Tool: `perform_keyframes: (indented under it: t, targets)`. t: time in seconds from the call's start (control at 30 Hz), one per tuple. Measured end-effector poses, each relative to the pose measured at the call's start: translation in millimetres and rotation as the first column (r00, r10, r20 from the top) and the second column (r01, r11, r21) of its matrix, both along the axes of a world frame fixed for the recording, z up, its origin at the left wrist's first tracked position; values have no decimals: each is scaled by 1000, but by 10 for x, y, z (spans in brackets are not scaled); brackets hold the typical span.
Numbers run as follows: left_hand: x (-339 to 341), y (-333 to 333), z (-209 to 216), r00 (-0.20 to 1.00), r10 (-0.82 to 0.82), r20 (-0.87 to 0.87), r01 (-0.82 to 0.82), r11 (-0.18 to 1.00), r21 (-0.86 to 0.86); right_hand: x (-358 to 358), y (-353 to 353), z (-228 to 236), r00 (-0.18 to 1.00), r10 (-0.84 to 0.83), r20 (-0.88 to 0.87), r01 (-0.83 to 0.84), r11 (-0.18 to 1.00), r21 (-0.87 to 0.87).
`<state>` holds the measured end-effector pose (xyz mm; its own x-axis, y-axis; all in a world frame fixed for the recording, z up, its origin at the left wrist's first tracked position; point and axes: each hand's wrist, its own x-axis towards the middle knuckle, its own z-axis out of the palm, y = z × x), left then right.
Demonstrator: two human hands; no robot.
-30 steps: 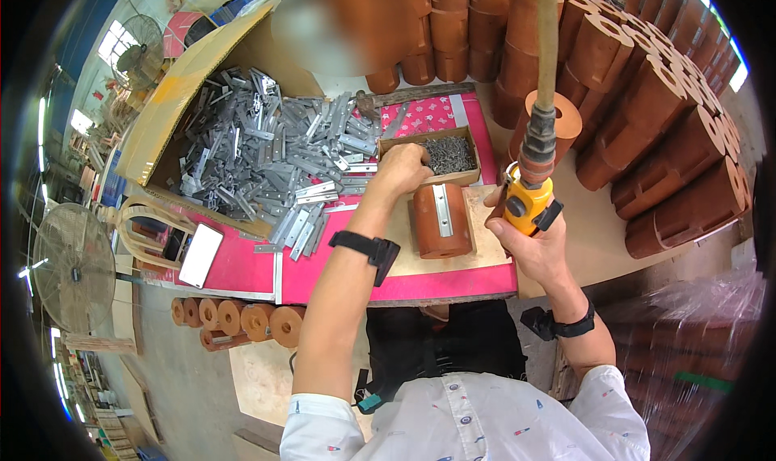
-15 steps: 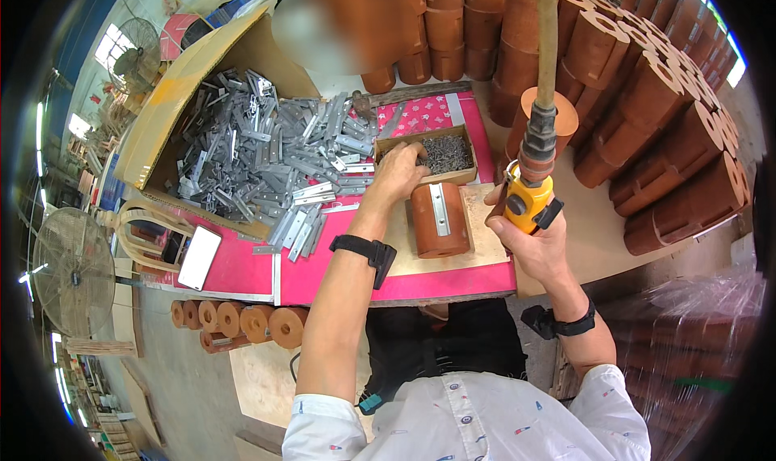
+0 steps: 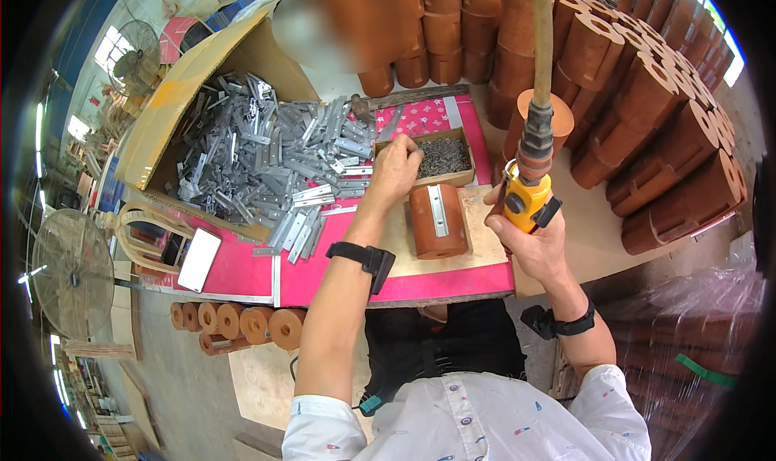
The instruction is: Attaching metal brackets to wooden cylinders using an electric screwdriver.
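Note:
A brown wooden cylinder [image 3: 419, 233] lies on its side on a light board, a metal strip [image 3: 438, 210] along its top. Just behind it is an open cardboard box of small screws [image 3: 444, 155]. My left hand [image 3: 394, 170] is at the box's left end, its fingers curled together; whatever they pinch is too small or hidden to see. To the right of the cylinder, my right hand [image 3: 529, 243] grips a yellow power screwdriver [image 3: 527, 204], with a thick tan hose [image 3: 543, 49] rising from it. Its working tip is hidden.
A large carton [image 3: 174, 77] spills loose metal strips [image 3: 303, 154] across the pink table cover [image 3: 323, 279]. A hammer [image 3: 364, 105] lies behind the screws. Stacked cylinders [image 3: 647, 105] crowd the back and right. A white phone [image 3: 200, 259] lies at the left edge.
My left hand has risen slightly and drawn back from the screws toward the box's left end, its fingers more curled. The right hand and screwdriver have hardly moved.

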<state>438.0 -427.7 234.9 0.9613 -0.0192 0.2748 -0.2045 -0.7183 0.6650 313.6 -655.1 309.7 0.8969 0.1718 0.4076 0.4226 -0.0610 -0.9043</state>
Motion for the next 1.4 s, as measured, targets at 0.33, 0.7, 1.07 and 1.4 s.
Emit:
perform_keyframes:
  t: [0.33,0.7,1.07,1.4]
  targets:
    - [-742,117,475,964,-179,-196,-3,730,-683,223,201,443,999,-9,-44,17,983,184]
    - [-1158,-126,371,965,-253,-75,79,549,-832,595,709,818,982,26,186,-75,962,261]
    - [-1248,-202,338,952,-299,-61,83,447,-891,537,840,791,988,44,146,-80,965,248]
    - [-1277,-227,356,939,-342,-32,90,335,-938,518,848,801,990,68,127,-100,958,267]
